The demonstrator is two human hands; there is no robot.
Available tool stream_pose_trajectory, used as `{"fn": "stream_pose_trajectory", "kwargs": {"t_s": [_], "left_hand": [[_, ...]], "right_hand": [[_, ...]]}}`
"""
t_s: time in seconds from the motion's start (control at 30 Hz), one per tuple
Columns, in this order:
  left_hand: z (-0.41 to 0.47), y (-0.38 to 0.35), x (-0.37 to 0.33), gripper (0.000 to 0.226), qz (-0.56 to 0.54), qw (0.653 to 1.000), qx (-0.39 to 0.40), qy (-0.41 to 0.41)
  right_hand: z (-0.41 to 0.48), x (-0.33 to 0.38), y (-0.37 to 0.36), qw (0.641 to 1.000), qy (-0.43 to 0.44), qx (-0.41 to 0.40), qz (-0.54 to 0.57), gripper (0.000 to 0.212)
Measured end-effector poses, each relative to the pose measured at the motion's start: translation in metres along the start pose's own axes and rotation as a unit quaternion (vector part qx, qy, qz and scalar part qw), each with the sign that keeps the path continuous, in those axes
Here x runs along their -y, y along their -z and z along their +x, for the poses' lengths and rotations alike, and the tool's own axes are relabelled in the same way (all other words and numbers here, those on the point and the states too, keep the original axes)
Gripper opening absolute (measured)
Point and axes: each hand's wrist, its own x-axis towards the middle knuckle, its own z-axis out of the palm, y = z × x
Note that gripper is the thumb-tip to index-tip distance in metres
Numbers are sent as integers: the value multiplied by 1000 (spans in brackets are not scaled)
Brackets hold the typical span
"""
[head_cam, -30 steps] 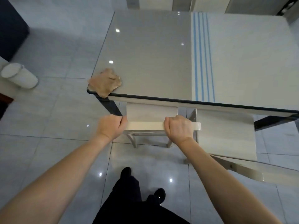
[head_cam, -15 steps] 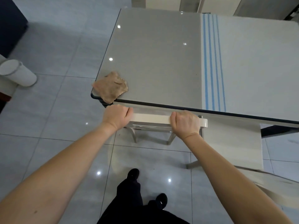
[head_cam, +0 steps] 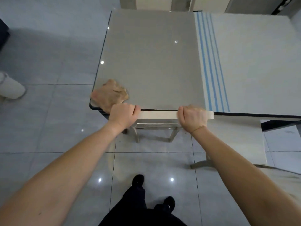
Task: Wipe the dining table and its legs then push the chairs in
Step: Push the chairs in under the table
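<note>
Chair backrest gripped between left hand and right hand.

I note a white bin at the left edge on the grey tiled floor; ceiling lights glint off the tiles

chair seat hidden under table | second chair cut off (right edge)
</note>
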Motion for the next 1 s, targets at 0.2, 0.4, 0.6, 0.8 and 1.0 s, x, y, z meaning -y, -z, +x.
{"fn": "stream_pose_trajectory", "kwargs": {"t_s": [0.2, 0.4, 0.6, 0.8, 1.0], "left_hand": [[14, 5, 16, 50, 4, 1000, 2, -9], [25, 5, 23, 53, -6, 1000, 3, -13], [29, 2, 21, 45, 1, 1000, 1, -12], [24, 10, 18, 45, -19, 1000, 24, -7], [-2, 28, 15, 26, -170, 977, -59, -112]], "right_hand": [[11, 13, -5, 1000, -12, 8, 2, 44], [20, 14, -5, 1000, -11, 4, -1, 43], [23, 11, -12, 997, -49, 56, 25, 49], [27, 17, 11, 983, -71, 158, 66, 51], [-22, 33, 55, 967, -99, 56, 229, 30]]}}
